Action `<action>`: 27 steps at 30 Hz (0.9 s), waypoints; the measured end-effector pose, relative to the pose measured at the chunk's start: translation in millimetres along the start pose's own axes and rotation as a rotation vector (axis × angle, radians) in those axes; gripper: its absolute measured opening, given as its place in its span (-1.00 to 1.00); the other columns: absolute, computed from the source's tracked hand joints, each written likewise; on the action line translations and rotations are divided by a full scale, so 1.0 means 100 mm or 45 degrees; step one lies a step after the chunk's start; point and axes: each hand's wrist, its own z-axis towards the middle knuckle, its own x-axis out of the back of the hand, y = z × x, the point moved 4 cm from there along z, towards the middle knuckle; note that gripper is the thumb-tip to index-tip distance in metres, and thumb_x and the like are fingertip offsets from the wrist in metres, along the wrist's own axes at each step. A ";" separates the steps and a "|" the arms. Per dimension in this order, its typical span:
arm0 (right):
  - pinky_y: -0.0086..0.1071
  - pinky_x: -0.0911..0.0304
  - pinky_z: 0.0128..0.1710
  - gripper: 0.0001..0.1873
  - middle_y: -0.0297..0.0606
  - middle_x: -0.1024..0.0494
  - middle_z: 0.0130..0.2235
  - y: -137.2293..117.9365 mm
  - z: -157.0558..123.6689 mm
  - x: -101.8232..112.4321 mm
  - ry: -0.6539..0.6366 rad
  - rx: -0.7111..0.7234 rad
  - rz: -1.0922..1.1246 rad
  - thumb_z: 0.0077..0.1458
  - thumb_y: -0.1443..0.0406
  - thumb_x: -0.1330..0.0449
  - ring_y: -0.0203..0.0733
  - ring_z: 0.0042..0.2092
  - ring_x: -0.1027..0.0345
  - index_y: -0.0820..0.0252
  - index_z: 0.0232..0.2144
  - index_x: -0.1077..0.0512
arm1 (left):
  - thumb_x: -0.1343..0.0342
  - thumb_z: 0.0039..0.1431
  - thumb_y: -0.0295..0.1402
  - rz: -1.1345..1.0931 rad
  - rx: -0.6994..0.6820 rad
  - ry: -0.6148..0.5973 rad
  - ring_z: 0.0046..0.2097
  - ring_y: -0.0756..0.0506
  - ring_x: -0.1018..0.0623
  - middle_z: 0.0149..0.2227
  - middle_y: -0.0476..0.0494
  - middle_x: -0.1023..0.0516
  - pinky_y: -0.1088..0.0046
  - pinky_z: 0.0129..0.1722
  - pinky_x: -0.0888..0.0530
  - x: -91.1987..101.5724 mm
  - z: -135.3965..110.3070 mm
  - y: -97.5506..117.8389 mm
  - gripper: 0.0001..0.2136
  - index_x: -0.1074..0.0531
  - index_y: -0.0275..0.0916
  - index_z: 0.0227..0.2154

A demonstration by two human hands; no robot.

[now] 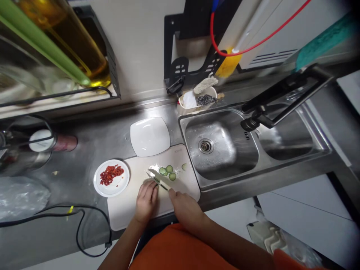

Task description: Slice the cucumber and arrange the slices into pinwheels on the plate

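My right hand (184, 206) is closed round the handle of a kitchen knife (160, 179). Its blade slants up and left over a white cutting board (129, 210). Close against the blade, my left hand (146, 198) has its fingers curled down on a cucumber, which the fingers and the knife mostly hide. Several thin cucumber slices (172, 176) lie on the board right of the blade, one apart near the right edge. At the board's upper left, a round white plate (97, 185) holds chopped red pieces (111, 174). A square white dish (150, 135) sits behind the board.
A steel sink (222, 150) with a black faucet (289, 93) lies to the right. Behind it is a caddy (194, 108) with scrubbers. On the left are a pink canister (65, 143), a clear plastic bag (22, 198) and a black cord (77, 236) beside the board.
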 end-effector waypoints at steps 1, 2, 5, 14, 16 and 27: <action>-0.35 -0.32 -0.30 -0.65 -0.08 -0.52 -0.24 0.00 0.01 0.00 -0.002 -0.003 0.001 0.19 0.49 0.20 -0.08 -0.20 -0.46 0.25 -0.09 -0.27 | 0.02 0.20 -0.45 0.002 -0.001 -0.001 -0.06 -0.12 -0.46 -0.16 -0.21 -0.51 0.22 0.01 -0.39 0.00 0.00 0.00 -0.82 -0.40 -0.27 -0.17; -0.36 -0.32 -0.30 -0.65 -0.08 -0.52 -0.24 0.00 0.01 0.00 0.001 -0.004 0.003 0.19 0.49 0.20 -0.08 -0.20 -0.46 0.25 -0.08 -0.27 | 0.01 0.20 -0.45 0.003 -0.002 -0.003 -0.05 -0.12 -0.45 -0.16 -0.21 -0.51 0.22 0.01 -0.39 0.00 0.00 0.00 -0.83 -0.40 -0.28 -0.17; -0.37 -0.31 -0.31 -0.65 -0.09 -0.52 -0.26 0.01 0.05 -0.02 0.029 0.013 0.011 0.19 0.49 0.21 -0.09 -0.20 -0.46 0.25 -0.09 -0.27 | 0.01 0.20 -0.47 0.004 -0.002 -0.004 -0.06 -0.12 -0.45 -0.16 -0.21 -0.51 0.22 0.02 -0.39 0.00 0.00 0.00 -0.82 -0.39 -0.28 -0.16; -0.38 -0.29 -0.30 -0.64 -0.11 -0.52 -0.28 0.02 0.19 -0.09 0.074 0.066 0.058 0.18 0.49 0.21 -0.11 -0.20 -0.45 0.26 -0.09 -0.28 | 0.04 0.21 -0.46 -0.018 0.032 -0.030 -0.06 -0.12 -0.47 -0.16 -0.19 -0.52 0.21 0.03 -0.39 0.00 0.01 0.00 -0.80 -0.40 -0.26 -0.14; -0.40 -0.28 -0.30 -0.63 -0.11 -0.52 -0.28 0.01 0.22 -0.09 0.074 0.058 0.071 0.19 0.49 0.22 -0.12 -0.20 -0.45 0.26 -0.09 -0.29 | 0.04 0.21 -0.46 -0.021 0.036 -0.032 -0.06 -0.12 -0.48 -0.15 -0.19 -0.52 0.21 0.03 -0.39 0.00 0.01 0.00 -0.79 -0.40 -0.25 -0.13; -0.41 -0.23 -0.31 -0.69 -0.15 -0.50 -0.28 -0.03 0.39 -0.21 0.142 0.078 0.156 0.22 0.45 0.19 -0.15 -0.23 -0.42 0.24 -0.13 -0.29 | 0.05 0.22 -0.46 -0.021 0.030 -0.040 -0.07 -0.10 -0.48 -0.15 -0.18 -0.52 0.23 0.02 -0.39 -0.01 -0.01 -0.02 -0.81 -0.39 -0.26 -0.14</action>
